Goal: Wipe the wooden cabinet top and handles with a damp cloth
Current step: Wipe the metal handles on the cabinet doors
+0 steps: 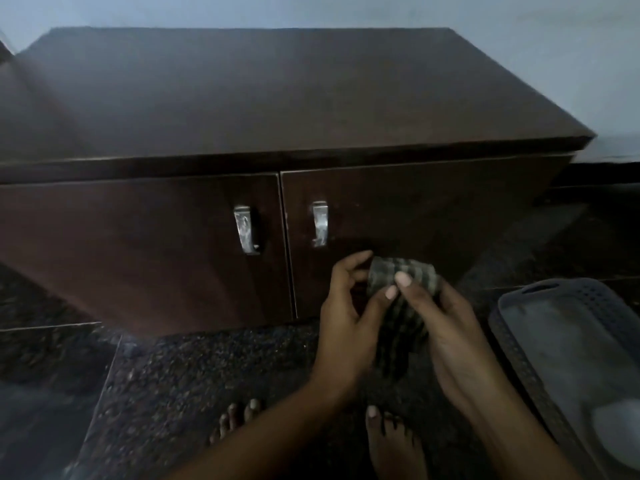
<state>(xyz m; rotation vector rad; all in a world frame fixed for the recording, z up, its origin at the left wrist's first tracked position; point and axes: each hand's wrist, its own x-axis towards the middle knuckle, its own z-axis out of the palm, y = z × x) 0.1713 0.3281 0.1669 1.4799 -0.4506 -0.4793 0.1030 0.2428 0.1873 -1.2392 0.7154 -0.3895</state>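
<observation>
Speckled dark stone floor [207, 375] runs up to a low wooden cabinet [138, 244] against a pale wall [311, 10]. In front of the cabinet's right door [433, 209], just below its handle, the checked cloth [415, 275] is bunched between 2 hands. The left hand [346, 317] pinches its folded edge, and the right hand [450, 330] cups it with the thumb pressed on top. It looks soft, light and limp, probably clingy if damp, and is best gathered into a pad under the palm. The cabinet top [277, 91] is flat, smooth dark veneer. Its 2 metal handles [246, 230] are hard, curved and smeared. Right of the cabinet sits a grey perforated plastic tray [512, 344].
</observation>
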